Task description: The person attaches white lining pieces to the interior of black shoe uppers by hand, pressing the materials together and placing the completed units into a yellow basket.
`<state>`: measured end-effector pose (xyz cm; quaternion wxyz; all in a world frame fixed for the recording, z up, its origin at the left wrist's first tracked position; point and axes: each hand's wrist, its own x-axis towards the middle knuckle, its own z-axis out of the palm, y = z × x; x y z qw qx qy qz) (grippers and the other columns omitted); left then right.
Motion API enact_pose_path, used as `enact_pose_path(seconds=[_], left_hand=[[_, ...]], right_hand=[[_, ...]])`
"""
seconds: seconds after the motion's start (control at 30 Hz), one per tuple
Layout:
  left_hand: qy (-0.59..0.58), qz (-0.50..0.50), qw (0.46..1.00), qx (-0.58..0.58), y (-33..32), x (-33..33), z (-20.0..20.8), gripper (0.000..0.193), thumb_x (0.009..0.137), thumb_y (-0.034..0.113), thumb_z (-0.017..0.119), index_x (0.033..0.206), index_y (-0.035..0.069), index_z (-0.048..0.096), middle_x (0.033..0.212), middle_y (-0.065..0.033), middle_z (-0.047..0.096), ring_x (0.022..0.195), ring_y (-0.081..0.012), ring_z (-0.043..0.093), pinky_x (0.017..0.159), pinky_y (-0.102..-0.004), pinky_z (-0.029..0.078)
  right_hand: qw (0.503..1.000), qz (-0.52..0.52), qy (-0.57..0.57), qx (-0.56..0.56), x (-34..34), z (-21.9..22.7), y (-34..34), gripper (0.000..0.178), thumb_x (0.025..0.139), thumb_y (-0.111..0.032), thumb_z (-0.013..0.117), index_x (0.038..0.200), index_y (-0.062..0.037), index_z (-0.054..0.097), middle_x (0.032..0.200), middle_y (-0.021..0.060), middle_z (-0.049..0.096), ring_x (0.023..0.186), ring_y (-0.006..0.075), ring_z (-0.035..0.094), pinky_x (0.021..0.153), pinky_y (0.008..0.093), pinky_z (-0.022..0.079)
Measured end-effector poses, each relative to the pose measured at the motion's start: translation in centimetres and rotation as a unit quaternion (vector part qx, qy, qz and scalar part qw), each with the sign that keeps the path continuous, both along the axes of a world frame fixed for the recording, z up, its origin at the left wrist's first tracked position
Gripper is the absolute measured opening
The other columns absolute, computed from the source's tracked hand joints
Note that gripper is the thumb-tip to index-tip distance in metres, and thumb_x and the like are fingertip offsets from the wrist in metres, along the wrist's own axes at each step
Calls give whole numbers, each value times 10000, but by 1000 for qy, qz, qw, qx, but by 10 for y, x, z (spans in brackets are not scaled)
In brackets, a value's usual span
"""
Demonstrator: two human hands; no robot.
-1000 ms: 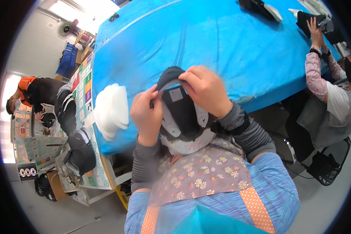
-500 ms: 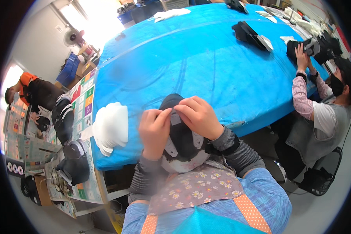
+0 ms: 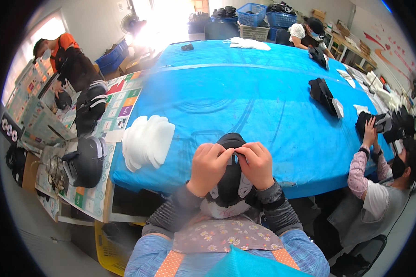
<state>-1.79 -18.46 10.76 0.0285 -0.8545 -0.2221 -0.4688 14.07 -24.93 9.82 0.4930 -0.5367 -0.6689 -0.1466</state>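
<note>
A black shoe upper (image 3: 229,190) with pale side pieces stands upright in front of my chest, over the near edge of the table. Both hands pinch its upper part. My left hand (image 3: 209,167) is closed, thumb and forefinger meeting at a small grey patch near the middle. Close beside it, my right hand (image 3: 256,164) is closed too, its fingertips pressed on the same spot. What exactly lies between the fingertips is hidden. Left of my hands, a fanned stack of white sole-shaped sheets (image 3: 148,142) lies on the blue-covered table (image 3: 203,115).
Piles of black shoe uppers (image 3: 85,161) sit on the left side table. Another black upper (image 3: 326,98) lies at the right. A co-worker (image 3: 379,194) handles black pieces at the right edge; others work far left and far back. Blue crates (image 3: 252,15) stand behind.
The view has tilted up, so more of the room's back shows. My two hands still meet at the black upper, now more level with each other.
</note>
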Motion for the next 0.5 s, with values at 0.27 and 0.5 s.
enact_pose_path(seconds=[0.27,0.5], left_hand=[[-61,-14,998,-4,4,-3,-9,185,727,9,736,888,101,731,737,-12,594,674,-222,581,607,-360,461],[-54,-14,998,-9,3,-14,-14,182,727,6,744,886,91,720,749,-21,601,687,-222,589,595,-355,462]], right_hand=[[1000,-24,8,-8,4,-10,-4,165,755,9,732,897,-54,675,823,64,617,752,277,613,633,383,501],[999,-20,17,-20,0,-9,-5,160,752,11,744,876,-53,665,800,74,596,749,291,605,627,390,490]])
